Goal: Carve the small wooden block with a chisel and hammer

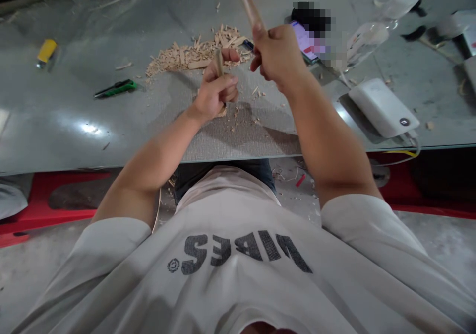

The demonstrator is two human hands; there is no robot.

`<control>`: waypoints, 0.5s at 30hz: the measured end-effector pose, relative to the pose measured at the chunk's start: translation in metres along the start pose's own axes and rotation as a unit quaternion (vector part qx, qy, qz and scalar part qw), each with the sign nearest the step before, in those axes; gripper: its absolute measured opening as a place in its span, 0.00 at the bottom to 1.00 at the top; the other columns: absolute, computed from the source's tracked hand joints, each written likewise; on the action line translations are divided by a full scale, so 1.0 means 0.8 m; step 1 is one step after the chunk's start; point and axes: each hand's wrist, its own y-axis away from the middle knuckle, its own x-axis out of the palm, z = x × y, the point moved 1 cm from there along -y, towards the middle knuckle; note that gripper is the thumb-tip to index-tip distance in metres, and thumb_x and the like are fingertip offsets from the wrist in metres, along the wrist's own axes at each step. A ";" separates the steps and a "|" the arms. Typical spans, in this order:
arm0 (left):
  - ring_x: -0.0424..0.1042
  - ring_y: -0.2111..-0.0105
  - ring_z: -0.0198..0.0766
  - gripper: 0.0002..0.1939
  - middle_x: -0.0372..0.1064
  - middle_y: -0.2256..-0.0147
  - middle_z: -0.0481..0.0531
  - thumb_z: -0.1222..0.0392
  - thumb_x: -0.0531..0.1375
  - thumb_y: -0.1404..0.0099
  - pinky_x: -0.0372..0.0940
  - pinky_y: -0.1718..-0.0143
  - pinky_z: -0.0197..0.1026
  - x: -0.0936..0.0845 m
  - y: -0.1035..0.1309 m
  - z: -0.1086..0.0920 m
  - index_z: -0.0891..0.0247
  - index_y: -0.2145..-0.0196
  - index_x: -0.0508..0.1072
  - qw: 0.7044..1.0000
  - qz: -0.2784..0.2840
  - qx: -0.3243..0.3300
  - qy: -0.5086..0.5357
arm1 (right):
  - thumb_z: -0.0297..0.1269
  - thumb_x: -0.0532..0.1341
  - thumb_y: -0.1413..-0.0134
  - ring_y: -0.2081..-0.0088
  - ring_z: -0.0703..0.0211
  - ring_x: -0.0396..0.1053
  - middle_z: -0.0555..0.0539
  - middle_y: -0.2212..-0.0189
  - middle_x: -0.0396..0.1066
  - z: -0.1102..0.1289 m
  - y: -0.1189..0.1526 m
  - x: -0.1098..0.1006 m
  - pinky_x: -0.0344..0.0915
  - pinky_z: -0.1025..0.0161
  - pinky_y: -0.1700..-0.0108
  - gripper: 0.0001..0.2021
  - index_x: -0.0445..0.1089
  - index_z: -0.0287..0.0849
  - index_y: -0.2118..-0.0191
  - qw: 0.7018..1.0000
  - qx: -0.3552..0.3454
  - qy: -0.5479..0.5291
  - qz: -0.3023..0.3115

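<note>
My left hand [217, 88] is wrapped round a thin upright rod [219, 62], perhaps a tool handle, over a textured grey mat [208, 143]. Its lower end is mostly hidden by the hand, with a bit of pale wood showing below. Raised to the right, my right hand [277, 53] grips a wooden handle [247, 1] that slants up and out of the top of the view. Behind my left hand lies a heap of pale wood shavings [178, 57], and smaller chips are scattered over the mat.
On the left lie a green cutter [116, 89] and a yellow-handled object [46, 51]. A phone [305, 41], a clear plastic bottle [368, 41] and a white power bank [383, 107] with a cable are on the right. The table's front edge [238, 160] runs before my body.
</note>
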 end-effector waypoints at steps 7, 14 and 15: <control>0.38 0.79 0.39 0.23 0.37 0.78 0.34 0.37 0.81 0.33 0.45 0.73 0.50 -0.005 0.002 -0.002 0.45 0.49 0.79 1.000 0.012 -0.011 -0.002 | 0.49 0.57 -0.03 0.75 0.60 0.57 0.57 0.77 0.65 -0.006 0.033 -0.034 0.49 0.57 0.70 0.30 0.68 0.51 0.64 0.995 -0.045 -0.071 -0.043; 0.28 0.80 0.37 0.18 0.37 0.81 0.30 0.51 0.77 0.34 0.35 0.75 0.50 0.025 0.011 -0.024 0.49 0.51 0.78 0.998 0.052 0.007 0.033 | 0.94 0.71 0.32 0.78 0.60 0.50 0.55 0.79 0.56 -0.064 0.095 -0.054 0.47 0.54 0.75 0.43 0.73 0.53 0.64 0.981 -0.148 -0.116 -0.035; 0.27 0.80 0.37 0.18 0.37 0.81 0.29 0.52 0.77 0.34 0.34 0.75 0.49 0.028 0.011 -0.023 0.49 0.51 0.78 0.997 0.060 0.004 0.038 | 0.94 0.73 0.34 0.78 0.60 0.51 0.55 0.79 0.57 -0.071 0.109 -0.059 0.47 0.54 0.76 0.44 0.75 0.51 0.63 0.978 -0.160 -0.126 -0.038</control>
